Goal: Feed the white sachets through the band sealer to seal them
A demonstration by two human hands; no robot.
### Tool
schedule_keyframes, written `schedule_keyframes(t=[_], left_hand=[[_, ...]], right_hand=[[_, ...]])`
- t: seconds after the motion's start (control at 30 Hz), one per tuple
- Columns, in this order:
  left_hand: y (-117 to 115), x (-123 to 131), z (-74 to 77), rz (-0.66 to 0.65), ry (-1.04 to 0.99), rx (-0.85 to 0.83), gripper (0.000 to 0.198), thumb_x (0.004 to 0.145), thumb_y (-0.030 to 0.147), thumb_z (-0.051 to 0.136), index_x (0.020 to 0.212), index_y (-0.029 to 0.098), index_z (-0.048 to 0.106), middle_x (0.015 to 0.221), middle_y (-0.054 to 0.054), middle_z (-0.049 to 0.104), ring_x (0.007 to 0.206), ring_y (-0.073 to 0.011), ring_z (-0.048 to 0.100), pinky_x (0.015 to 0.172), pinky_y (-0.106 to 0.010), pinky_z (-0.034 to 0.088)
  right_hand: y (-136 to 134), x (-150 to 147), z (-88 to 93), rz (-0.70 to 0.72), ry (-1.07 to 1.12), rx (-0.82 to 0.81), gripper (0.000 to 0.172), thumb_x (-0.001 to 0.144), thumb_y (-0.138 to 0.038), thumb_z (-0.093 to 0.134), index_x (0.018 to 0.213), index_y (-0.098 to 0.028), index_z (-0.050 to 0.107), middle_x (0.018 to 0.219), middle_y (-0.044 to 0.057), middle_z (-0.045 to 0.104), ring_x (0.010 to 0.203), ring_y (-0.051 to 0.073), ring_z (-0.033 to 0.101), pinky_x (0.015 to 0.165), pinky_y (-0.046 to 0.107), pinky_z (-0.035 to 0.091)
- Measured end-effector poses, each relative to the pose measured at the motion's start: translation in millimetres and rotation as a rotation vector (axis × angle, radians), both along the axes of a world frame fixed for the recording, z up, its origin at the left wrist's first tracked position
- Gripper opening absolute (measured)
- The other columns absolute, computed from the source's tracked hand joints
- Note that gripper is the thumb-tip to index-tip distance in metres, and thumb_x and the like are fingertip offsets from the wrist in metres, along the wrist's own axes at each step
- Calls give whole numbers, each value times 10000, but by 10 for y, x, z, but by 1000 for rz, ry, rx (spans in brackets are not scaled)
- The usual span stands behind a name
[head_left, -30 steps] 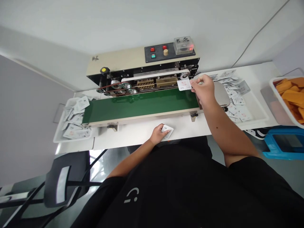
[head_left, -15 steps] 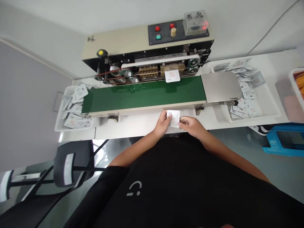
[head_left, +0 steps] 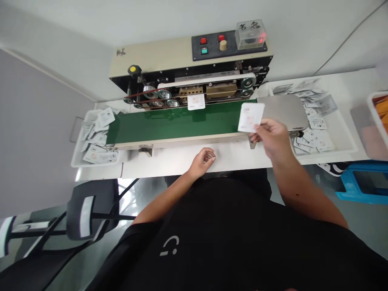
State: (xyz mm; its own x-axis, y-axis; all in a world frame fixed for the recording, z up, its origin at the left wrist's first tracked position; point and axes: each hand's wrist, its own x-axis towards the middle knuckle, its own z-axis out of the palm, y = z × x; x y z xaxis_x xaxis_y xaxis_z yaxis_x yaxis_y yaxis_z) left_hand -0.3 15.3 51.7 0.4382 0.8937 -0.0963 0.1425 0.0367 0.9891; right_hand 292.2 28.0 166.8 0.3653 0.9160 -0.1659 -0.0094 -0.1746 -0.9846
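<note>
- Right hand (head_left: 271, 135): raised over the right end of the conveyor, fingers pinched on the lower right corner of a white sachet (head_left: 251, 117).
- White sachet: flat and square with faint red print, held nearly upright and slightly tilted. It is clear of the belt, in front of the seam between belt and metal plate.
- Left hand (head_left: 202, 158): released, holding nothing, fingers loosely curled. It hovers at the near edge of the tabletop (head_left: 169, 161), just in front of the conveyor frame.
- Green belt (head_left: 169, 125): long and flat, running left to right across the sealing machine (head_left: 169, 60).
- Second sachet (head_left: 195, 102): lies at the far edge of the belt, its top edge under the brass-coloured sealing blocks near the machine's middle.
- Metal plate (head_left: 285, 111): grey, adjoining the belt's right end and overhanging the right tray.
- Right tray (head_left: 339, 129): white and shallow, with loose sachets scattered in its far and middle parts.
- Left tray (head_left: 79, 161): white, at the belt's left end, holding a pile of sachets.
- Control panel (head_left: 212, 44): black, on the machine's top, with two red switches, one green switch and a beige knob; a clear box (head_left: 250, 34) with a red light sits beside it.
- Blue crate (head_left: 363, 184): below the tabletop, at far right.
</note>
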Motion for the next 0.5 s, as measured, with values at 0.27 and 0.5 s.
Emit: schedule_keyframes(t=[0.27, 0.5], left_hand=[[-5, -267, -272, -149, 238, 230, 302, 939, 421, 694, 1158, 212, 693, 1007, -95, 727, 852, -193, 681, 841, -350, 573], [3, -283, -319, -147, 226, 243, 307, 966, 403, 661, 1193, 197, 678, 1007, -97, 725, 856, -188, 676, 836, -339, 574]], right_hand=[[737, 423, 323, -116, -63, -110, 84, 985, -82, 639, 967, -59, 718, 636, 73, 671, 515, 77, 612, 540, 176, 519], [971, 193, 370, -37, -22, -155, 129, 1031, -120, 608, 1067, -48, 709, 717, 53, 685, 536, 52, 610, 569, 165, 515]])
